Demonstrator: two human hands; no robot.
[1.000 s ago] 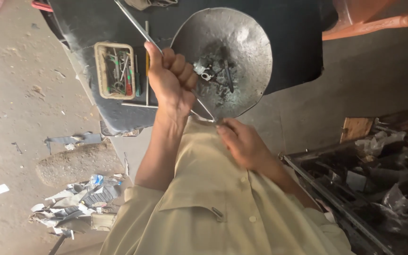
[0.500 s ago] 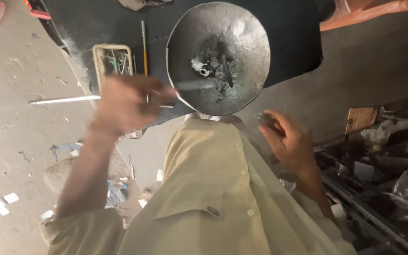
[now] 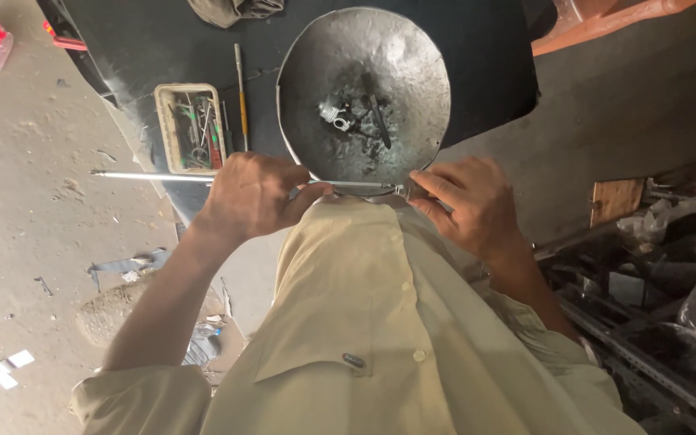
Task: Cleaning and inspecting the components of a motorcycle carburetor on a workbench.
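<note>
My left hand [image 3: 253,196] is closed around a long thin metal rod [image 3: 148,176] that lies level across the view, its free end sticking out to the left. My right hand [image 3: 467,203] pinches the rod's other end [image 3: 396,190] with thumb and fingers. Both hands are held just below the near rim of a large dented metal bowl [image 3: 412,72], which rests on a dark mat [image 3: 147,40]. In the bowl's ashy bottom lie a small metal part [image 3: 337,115] and a dark bolt-like piece [image 3: 380,121]. My beige shirt fills the lower middle.
A shallow cream tray of small tools [image 3: 188,129] and a screwdriver [image 3: 241,84] lie on the mat left of the bowl. Dusty concrete floor with paper scraps is at the left. A rack of dark metal parts [image 3: 654,274] is at the right. An orange object [image 3: 606,16] sits top right.
My left hand swung the rod from pointing up and away to lying level, and dropped nearer my chest. My right hand came in from the right and took the rod's end.
</note>
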